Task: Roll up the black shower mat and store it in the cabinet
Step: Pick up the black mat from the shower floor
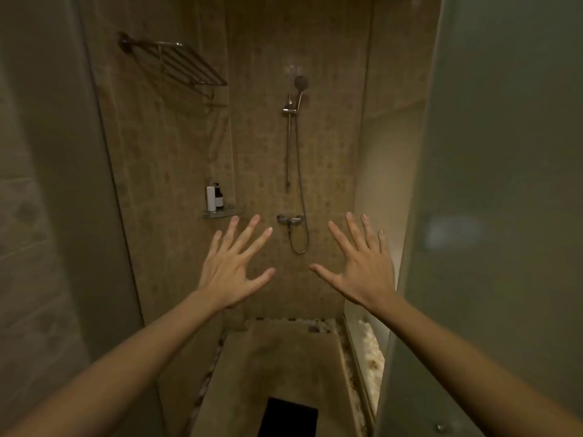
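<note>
Black mat flat on floor, well below spread fingers.

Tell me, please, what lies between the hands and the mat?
Only bare shower floor: in the head view both open hands, left and right, are raised well above the mat.

The flat black rectangular shower mat lies on the brown shower floor at the bottom of the view, roughly centred between the two side walls. It is unrolled, lying flat with its far edge straight and running across the floor. Only its far part shows; the near end is cut off by the frame's lower edge. Its surface looks uniformly dark, with no texture discernible in the dim light.
</note>
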Tool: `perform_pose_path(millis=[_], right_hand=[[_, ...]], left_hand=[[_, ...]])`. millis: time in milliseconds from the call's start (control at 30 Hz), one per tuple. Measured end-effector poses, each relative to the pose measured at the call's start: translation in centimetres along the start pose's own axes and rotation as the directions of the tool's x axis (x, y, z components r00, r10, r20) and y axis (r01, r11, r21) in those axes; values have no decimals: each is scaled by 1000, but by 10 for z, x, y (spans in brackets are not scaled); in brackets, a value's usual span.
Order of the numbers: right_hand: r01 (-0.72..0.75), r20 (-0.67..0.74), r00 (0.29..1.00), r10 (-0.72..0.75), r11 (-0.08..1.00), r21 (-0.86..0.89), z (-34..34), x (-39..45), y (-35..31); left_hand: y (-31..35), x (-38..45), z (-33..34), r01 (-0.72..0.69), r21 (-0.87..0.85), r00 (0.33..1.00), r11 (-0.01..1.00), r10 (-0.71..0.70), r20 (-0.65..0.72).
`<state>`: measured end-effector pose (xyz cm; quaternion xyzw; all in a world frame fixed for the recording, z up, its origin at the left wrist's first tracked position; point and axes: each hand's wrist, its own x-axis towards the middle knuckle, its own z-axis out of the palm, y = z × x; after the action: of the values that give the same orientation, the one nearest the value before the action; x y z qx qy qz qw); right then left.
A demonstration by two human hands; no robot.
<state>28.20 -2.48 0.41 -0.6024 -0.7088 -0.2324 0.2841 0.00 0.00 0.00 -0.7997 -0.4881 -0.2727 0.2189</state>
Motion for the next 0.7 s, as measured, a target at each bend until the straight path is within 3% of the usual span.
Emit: perform_pose_path(millis=[200,367,567,700], right_hand=[[-61,32,998,62,997,-46,86,45,10],[-101,87,991,106,993,-57,165,104,19],[-162,125,979,164,987,-26,244,165,24],[-157,188,968,167,985,-68,290,180,40]], left_hand=[[-45,44,81,34,10,999,999,-34,28],[-94,91,162,81,-81,995,993,-75,72],[-149,135,253,39,-79,979,996,-22,201],[-177,160,304,88,-76,963,993,-65,262]])
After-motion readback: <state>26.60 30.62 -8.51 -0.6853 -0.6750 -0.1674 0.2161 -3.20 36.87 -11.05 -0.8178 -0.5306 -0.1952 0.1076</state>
